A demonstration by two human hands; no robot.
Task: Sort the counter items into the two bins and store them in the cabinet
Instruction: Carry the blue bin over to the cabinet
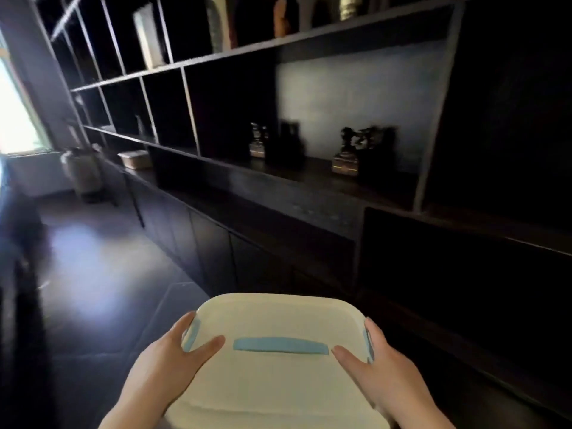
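A cream-white lidded bin (275, 317) with a light blue handle (280, 346) on its lid and blue side clips is held out in front of me, low in the view. My left hand (173, 354) grips its left side, thumb lying on the lid. My right hand (377, 363) grips its right side in the same way. The bin hangs above the dark floor, close to the dark cabinet (216, 252) whose lower doors are all closed. The lid hides what is inside.
A dark wall unit of open shelves (235, 51) rises ahead, with small figurines (345, 156) and bottles on a ledge. A small box (134, 158) lies on the counter at the left. A pale container (82, 171) stands on the floor by a bright window.
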